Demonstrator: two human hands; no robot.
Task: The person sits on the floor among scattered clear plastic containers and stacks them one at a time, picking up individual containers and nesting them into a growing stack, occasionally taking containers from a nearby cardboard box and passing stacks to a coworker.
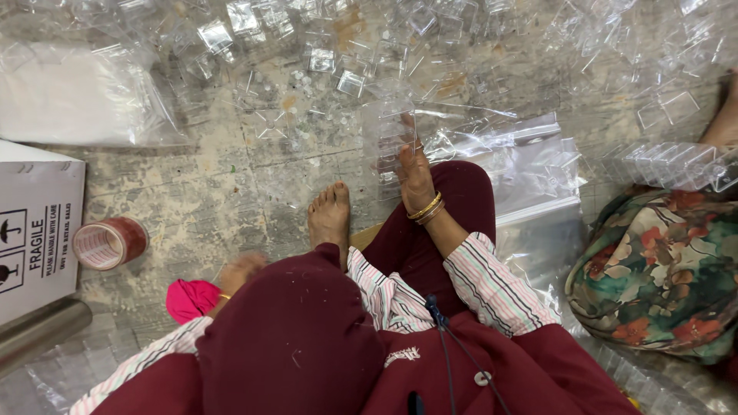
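Fingers of your right hand close on a stack of clear plastic boxes, held upright above the far floor. Your left hand is blurred, its grip unreadable, near a pink cloth. A tape roll lies left.

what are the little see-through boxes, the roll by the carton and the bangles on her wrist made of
Little boxes in the right hand: clear hard plastic, glossy; see-through with sharp edges that catch light.
Tape roll: seemingly thin printed plastic film on a cardboard core; a pale inner ring shows.
Bangles: likely metal, gold-coloured and shiny.
Carton: white cardboard, matte.
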